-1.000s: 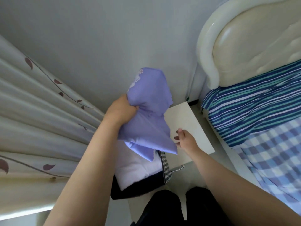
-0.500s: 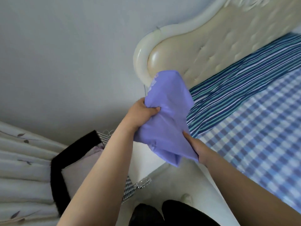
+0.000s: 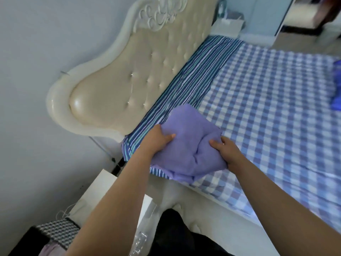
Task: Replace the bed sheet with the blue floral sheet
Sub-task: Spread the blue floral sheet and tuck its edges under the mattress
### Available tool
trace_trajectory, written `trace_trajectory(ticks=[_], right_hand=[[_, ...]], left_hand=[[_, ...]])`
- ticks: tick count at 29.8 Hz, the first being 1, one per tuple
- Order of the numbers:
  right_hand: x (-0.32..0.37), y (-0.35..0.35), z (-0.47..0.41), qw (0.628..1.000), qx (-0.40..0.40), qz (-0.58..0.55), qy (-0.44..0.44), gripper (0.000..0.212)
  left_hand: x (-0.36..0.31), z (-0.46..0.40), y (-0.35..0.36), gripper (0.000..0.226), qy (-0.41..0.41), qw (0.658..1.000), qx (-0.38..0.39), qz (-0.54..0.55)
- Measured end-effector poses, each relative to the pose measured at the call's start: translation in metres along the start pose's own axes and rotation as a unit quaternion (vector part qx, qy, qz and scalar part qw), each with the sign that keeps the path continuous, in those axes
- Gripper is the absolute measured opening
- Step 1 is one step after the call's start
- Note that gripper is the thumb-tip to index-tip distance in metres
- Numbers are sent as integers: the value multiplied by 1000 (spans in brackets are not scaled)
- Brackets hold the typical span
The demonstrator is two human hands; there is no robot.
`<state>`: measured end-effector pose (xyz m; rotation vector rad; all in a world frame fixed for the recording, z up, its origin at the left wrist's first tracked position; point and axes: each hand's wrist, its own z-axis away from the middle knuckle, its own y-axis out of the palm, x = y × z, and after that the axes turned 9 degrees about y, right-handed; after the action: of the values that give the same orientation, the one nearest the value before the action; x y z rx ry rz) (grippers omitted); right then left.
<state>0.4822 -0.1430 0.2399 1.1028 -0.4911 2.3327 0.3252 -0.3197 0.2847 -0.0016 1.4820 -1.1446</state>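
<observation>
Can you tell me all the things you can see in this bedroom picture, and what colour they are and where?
folded sheet: one, lilac-blue, bunched on the near corner of the bed by the headboard
checked sheet: one, blue and white, spread over the mattress
striped cloth: one, blue, teal and white, along the head of the bed
headboard: one, cream, tufted, against the wall
bedside table: one, white, lower left beside the bed
far bedside table: one, white, beyond the bed
checked bag: one, black and white, bottom left
left hand: one, grips the folded sheet's left side
right hand: one, grips its right side
</observation>
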Motion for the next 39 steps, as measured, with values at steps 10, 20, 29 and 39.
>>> trace_trajectory(ticks=[10,20,29,39], right_hand=[[40,-26,17,960,-104,215,-146,25],[54,-16,-14,962,-121,237,-52,41],[57,-65,-30,981,-141,128,-22,25],[48,-203,-58,972,-200,117,29,30]], left_hand=[[-66,-54,92,56,-60,939,236,243],[-61,-105,115,21,-104,879,190,426],[-102,-135,138,28,-62,883,215,412],[-155,-152,217,35,-234,757,139,594]])
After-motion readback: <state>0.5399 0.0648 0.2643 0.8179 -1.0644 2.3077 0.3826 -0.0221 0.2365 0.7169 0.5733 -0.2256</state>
